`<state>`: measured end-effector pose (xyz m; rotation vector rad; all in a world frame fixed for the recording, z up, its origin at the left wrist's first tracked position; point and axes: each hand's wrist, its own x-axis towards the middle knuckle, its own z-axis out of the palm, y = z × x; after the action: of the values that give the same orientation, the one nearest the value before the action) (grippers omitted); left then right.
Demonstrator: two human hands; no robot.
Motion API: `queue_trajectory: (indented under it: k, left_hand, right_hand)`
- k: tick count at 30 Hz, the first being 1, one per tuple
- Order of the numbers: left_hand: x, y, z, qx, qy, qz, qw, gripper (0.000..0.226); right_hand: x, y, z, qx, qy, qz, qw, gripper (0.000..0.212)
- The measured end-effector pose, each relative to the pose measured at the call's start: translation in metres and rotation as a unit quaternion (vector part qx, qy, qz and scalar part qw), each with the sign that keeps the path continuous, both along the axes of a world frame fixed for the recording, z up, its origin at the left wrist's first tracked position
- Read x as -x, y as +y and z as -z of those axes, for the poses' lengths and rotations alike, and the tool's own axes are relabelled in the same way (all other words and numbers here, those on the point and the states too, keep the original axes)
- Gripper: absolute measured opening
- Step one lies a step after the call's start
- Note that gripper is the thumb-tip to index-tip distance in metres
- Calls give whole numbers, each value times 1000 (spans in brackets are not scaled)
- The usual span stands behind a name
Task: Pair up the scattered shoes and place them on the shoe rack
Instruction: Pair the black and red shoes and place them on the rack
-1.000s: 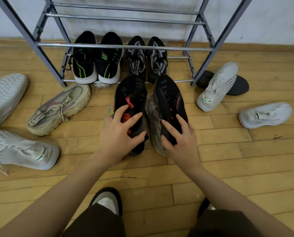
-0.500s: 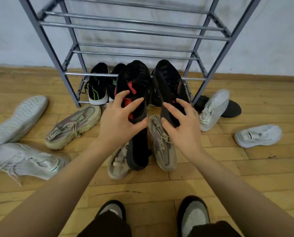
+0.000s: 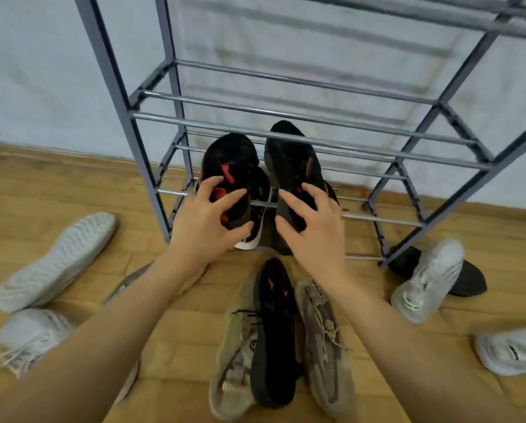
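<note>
Both forearms reach forward from the near edge toward the shoe rack (image 3: pixel 145 129), bare, wrists about level with each other; left hand (image 3: pixel 206 221) is palm-down with fingers spread over the heel end of a black shoe with red accents (image 3: pixel 229 166), thumb hooked under the near edge, so that grip is wrapped on the shoe; right hand (image 3: pixel 313 230) does the same on the matching black shoe (image 3: pixel 295 166), fingers fanned over its side, thumb tucked on the left, grip closed around it too. Both shoes are up off the floor, toes pointing far into the rack, poking in between the rails of a lower shelf; the right one's toe sits just behind a rail; can't tell if either sole is resting on the bars yet.

Peeking out under the left hand is another black shoe with a white sole (image 3: pixel 257 221) already sitting low in the rack. On the wooden floor (image 3: pixel 72 184), near and centre, there's a black shoe lying sole-up (image 3: pixel 274 331) sandwiched between two beige sneakers (image 3: pixel 325 346); off to the left an upturned white shoe (image 3: pixel 60 257) and another white one nearer; to the right a white sneaker with green trim (image 3: pixel 426 279) lying over a dark shoe by the rack's leg, plus one more white shoe at the far right edge (image 3: pixel 512 349).
</note>
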<state>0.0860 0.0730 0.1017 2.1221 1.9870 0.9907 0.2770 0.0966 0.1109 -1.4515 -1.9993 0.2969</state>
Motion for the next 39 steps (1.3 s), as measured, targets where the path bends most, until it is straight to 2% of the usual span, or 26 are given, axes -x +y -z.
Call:
queue_trajectory:
  k: [7,13,17,20,25,29,39]
  left_hand:
    - [36,59,8,-3,-20,7,1000,66]
    - [59,80,24,77,17,27,997,79]
    - [57,65,32,74,70,0,995,80]
    - [54,61,33,89,35,-5,995,79]
    - [57,63,32,70,-67,28,995,73]
    - [57,69,29,53,-94,31,994,65]
    - [50,74,38,90,-28,25,995,62]
  right_hand:
    - [47,61,9,35,-19,8,999,44]
    - [74,85,24,104,-31,11,994,48]
    - [64,80,31,96,-74,-19,992,60]
    - [52,73,37,100,-85,-44,990,69]
    - [58,69,42,119,19,-78,990,58]
    - [69,74,38,92,41,-71,992,52]
    - [75,81,45,66,-76,-58,993,56]
